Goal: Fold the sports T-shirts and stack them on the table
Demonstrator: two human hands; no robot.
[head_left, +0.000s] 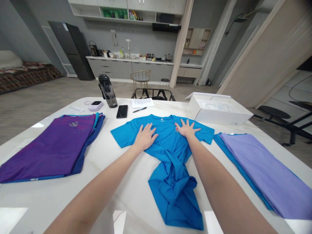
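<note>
We list a grey kitchen counter (129, 63) across the back of the room and a black refrigerator (73, 48) at upper left. On the white marble-look table (136, 198) we count an open white box (219, 112) at right, holding something white too blurred to name, plus a black-lidded water bottle (108, 92), a smartphone (122, 111), a pen (139, 109) and a printed sheet (143, 103) toward the far edge. A folded purple garment (51, 146) lies left, a folded lilac garment (258, 172) right. The blue T-shirt (168, 139) lies mid-table, rumpled at its near end; the left hand (146, 136) and right hand (187, 128) rest flat on its upper part, fingers spread, gripping nothing.
</note>
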